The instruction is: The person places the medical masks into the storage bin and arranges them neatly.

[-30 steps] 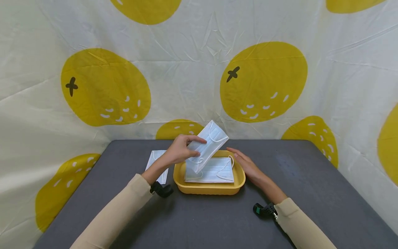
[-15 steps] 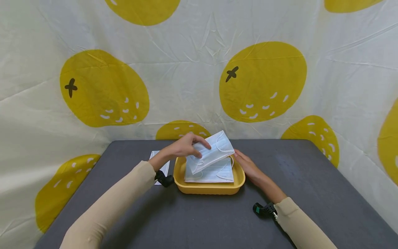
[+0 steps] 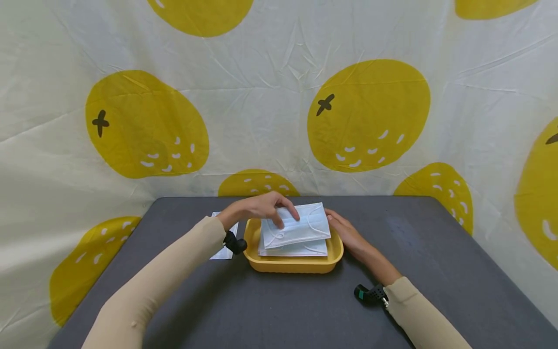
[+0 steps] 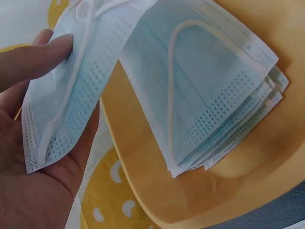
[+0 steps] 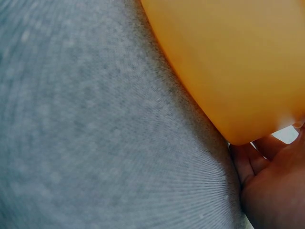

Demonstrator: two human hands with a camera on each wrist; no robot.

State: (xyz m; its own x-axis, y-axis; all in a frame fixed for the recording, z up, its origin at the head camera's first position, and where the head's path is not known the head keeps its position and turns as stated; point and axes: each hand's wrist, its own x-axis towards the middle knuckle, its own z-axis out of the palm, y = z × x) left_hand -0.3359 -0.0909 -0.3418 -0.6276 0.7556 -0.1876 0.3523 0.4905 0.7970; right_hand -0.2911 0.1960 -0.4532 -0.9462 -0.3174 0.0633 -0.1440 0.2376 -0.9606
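Observation:
My left hand (image 3: 265, 205) pinches a pale blue pleated face mask (image 3: 307, 226) with white ear loops, thumb on its upper face. This mask hangs slightly tilted over a stack of similar masks (image 4: 209, 90) in a yellow tray (image 3: 292, 267). In the left wrist view, the held mask (image 4: 90, 81) bends a little, apart from the stack there. At the tray's right side, my right hand (image 3: 350, 237) rests with extended fingers against the outer wall. The right wrist view shows its fingers (image 5: 245, 164) by the tray's corner, partly hidden.
Another face mask (image 3: 224, 253) lies on the dark grey table (image 3: 279, 310) left of the tray, partly covered by my left wrist. Behind the table hangs a white curtain (image 3: 261, 121) with large yellow fruit prints. Each wrist wears a black camera strap (image 3: 372, 293).
My left hand has moved the held mask down and slightly right over the tray, turning it from steeply slanted to nearly level with the stack. The right hand stays at the tray's side.

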